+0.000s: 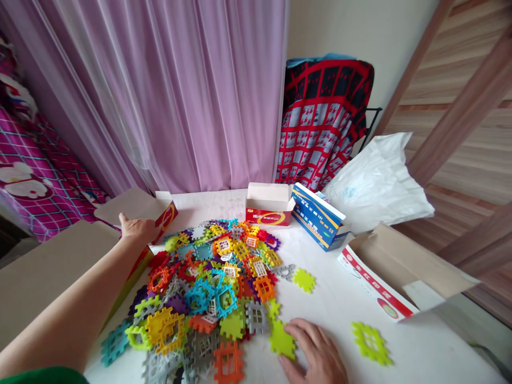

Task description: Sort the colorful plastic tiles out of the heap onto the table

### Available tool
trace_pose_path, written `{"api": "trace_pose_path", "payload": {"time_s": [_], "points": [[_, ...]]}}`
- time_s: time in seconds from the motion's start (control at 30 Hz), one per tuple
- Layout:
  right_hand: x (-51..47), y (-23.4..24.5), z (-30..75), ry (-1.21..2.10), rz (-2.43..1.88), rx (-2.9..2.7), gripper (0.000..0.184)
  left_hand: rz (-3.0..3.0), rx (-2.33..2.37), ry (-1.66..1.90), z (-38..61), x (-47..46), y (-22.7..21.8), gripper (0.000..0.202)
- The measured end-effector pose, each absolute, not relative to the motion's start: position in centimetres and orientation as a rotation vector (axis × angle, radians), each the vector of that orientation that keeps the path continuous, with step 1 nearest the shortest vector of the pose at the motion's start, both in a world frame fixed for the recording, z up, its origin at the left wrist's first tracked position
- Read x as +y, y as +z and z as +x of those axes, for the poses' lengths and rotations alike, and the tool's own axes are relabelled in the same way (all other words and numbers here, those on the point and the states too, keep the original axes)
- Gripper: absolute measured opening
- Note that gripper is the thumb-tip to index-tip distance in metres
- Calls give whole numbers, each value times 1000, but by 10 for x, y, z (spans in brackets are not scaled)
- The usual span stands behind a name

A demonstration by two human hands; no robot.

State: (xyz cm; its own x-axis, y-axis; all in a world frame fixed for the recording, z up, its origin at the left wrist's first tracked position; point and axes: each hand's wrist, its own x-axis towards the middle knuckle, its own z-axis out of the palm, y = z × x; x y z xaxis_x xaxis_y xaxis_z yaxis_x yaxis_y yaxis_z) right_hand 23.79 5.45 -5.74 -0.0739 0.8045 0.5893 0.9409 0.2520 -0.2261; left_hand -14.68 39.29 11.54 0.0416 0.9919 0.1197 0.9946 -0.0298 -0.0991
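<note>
A heap of interlocking plastic building tiles in many colours lies before me, some shaped like windows. My right hand is at the heap's near right edge, its thumb and forefinger on the edge of a solid lime green building tile. My left hand reaches out to the far left, over an open red box. Its thumb shows, but the other fingers are hidden, so what they hold cannot be made out. Another lime tile and a lime window tile lie apart on the right.
A small open red box and a blue box stand behind the heap. To the right are a larger open red-and-white box and a white plastic bag. A large open box lies under my left forearm. Lilac curtains hang behind.
</note>
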Motion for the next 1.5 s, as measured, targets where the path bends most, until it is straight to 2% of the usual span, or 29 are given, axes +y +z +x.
{"api": "trace_pose_path", "payload": {"time_s": [0.1,0.27,0.4,0.53,0.7,0.8,0.97,1.5], "points": [[52,-46,233,-268,-1572,-1826,35,-2068,-2021,91,-133,374,123,38],[51,-19,229,-206,-1590,-1594,10,-2274,-1720,-273,-112,317,109,45],[50,-8,235,-207,-1588,-1511,12,-2310,-1654,-576,-117,258,75,49],[45,1,266,-359,-1627,-1483,12,-2311,-1849,-793,-126,209,49,55],[38,22,334,-653,-1983,-1362,24,-2259,-2027,-953,-126,163,31,58],[38,36,363,-626,-2293,-1437,35,-2231,-2106,-929,-119,146,19,61],[52,54,377,-481,-2513,-1486,39,-2136,-2193,-918,-102,134,9,67],[85,60,360,-207,-2560,-1416,38,-2068,-2250,-803,-88,128,14,64]]}}
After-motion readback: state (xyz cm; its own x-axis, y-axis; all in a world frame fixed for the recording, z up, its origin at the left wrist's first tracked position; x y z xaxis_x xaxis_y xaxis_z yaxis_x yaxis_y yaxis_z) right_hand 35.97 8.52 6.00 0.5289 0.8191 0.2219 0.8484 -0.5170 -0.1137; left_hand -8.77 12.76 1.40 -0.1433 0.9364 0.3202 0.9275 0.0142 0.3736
